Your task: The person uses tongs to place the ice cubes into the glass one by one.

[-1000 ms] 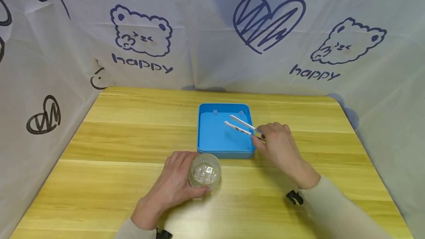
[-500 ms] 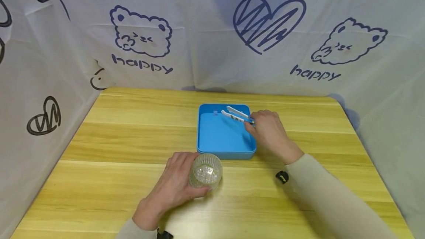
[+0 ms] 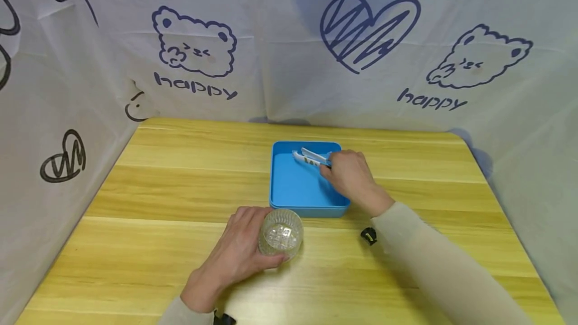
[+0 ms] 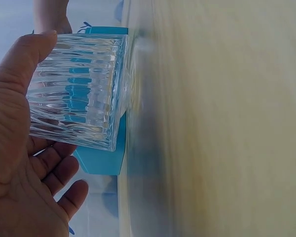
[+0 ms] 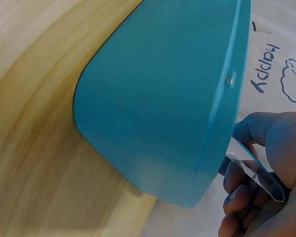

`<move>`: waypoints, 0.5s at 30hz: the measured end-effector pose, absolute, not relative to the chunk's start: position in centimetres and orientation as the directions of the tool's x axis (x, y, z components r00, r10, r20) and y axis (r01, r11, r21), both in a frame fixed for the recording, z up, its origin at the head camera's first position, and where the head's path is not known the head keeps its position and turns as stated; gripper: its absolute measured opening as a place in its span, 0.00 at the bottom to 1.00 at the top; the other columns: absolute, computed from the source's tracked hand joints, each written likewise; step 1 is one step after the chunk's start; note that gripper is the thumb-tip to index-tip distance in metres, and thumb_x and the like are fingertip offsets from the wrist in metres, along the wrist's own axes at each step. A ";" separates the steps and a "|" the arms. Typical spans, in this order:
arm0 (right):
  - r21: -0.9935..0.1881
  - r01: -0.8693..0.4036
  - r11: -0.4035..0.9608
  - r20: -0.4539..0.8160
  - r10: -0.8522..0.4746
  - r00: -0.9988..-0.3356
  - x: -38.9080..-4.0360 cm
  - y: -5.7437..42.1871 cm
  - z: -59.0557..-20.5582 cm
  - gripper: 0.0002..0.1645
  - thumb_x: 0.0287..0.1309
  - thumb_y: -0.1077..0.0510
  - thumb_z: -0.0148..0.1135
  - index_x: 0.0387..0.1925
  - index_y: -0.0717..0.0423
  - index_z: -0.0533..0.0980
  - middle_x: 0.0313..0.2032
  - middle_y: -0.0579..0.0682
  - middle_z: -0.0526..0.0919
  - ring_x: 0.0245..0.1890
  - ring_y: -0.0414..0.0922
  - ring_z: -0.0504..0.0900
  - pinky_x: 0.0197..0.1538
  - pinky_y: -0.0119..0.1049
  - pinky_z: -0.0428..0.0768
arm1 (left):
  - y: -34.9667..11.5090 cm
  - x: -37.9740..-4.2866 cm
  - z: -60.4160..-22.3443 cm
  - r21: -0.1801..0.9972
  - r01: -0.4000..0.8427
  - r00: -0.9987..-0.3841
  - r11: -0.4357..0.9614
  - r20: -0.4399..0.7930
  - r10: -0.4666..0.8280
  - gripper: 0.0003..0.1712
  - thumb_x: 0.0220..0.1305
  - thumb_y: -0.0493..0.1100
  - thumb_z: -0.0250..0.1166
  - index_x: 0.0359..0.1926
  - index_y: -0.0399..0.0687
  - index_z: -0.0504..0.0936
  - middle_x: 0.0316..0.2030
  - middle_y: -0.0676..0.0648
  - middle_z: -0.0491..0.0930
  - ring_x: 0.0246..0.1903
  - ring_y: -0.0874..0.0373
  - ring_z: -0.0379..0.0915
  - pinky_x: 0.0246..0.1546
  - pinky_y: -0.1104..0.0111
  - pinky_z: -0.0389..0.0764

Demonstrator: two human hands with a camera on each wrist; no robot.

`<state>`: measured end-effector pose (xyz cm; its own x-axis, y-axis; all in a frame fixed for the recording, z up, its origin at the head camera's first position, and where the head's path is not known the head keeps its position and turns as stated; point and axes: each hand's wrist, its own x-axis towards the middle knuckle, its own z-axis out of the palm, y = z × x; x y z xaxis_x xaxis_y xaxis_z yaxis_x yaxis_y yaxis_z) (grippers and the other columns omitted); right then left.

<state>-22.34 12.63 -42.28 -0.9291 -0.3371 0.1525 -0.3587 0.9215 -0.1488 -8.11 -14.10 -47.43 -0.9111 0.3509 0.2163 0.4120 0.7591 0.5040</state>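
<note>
My left hand (image 3: 241, 247) grips a ribbed clear glass (image 3: 282, 234) around its side, thumb in front, in the head view. Several small clear pieces (image 3: 283, 237) lie in its bottom. In the left wrist view, the glass (image 4: 79, 91) stands against the wooden table. My right hand (image 3: 349, 174) holds white-tipped tongs (image 3: 311, 158) over the blue box (image 3: 302, 212); their bent metal end (image 5: 266, 185) shows in the right wrist view. The tips are spread slightly, right at a small clear piece (image 3: 294, 153) in the box's back left corner.
The blue box stands mid-table, directly behind the glass. Its raised walls surround the tongs' tips. White cloth (image 3: 289, 64) with drawn bears and hearts hangs behind the wooden table (image 3: 180, 179) and along its sides.
My right hand has carried the tongs leftward and back, from the box's right side to its back left corner. The left hand and glass have stayed in place.
</note>
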 end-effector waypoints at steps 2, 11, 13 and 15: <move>-0.155 -0.350 0.924 0.143 -0.330 -0.933 -22.4 12.4 -42.3 0.27 0.70 0.51 0.62 0.15 0.51 0.67 0.16 0.46 0.65 0.20 0.48 0.70 0.33 0.46 0.73 | -14.1 -8.1 -47.4 0.505 0.410 -0.912 0.760 0.215 0.350 0.54 0.43 0.68 0.83 0.67 0.50 0.76 0.56 0.50 0.81 0.60 0.51 0.71 0.67 0.51 0.73; -0.145 -0.309 0.940 0.117 -0.294 -0.949 -22.4 11.4 -42.8 0.25 0.71 0.49 0.62 0.17 0.52 0.72 0.18 0.48 0.72 0.24 0.50 0.74 0.38 0.51 0.78 | -14.0 -8.2 -47.5 0.516 0.400 -0.916 0.757 0.205 0.345 0.54 0.43 0.68 0.83 0.67 0.50 0.76 0.57 0.50 0.80 0.60 0.51 0.71 0.67 0.50 0.73; -0.130 -0.302 0.944 0.122 -0.287 -0.950 -22.4 11.2 -43.0 0.25 0.71 0.48 0.62 0.18 0.52 0.72 0.19 0.49 0.74 0.25 0.50 0.75 0.38 0.50 0.78 | -14.0 -8.2 -47.6 0.516 0.400 -0.916 0.758 0.206 0.343 0.54 0.43 0.68 0.83 0.67 0.50 0.76 0.57 0.50 0.80 0.60 0.51 0.71 0.67 0.50 0.73; -0.124 -0.293 0.948 0.123 -0.278 -0.953 -22.4 11.1 -43.2 0.25 0.71 0.48 0.62 0.18 0.53 0.73 0.19 0.49 0.74 0.25 0.51 0.75 0.38 0.50 0.77 | -14.0 -8.2 -47.6 0.517 0.401 -0.916 0.756 0.208 0.343 0.54 0.43 0.68 0.83 0.67 0.50 0.76 0.56 0.50 0.80 0.60 0.52 0.71 0.67 0.51 0.74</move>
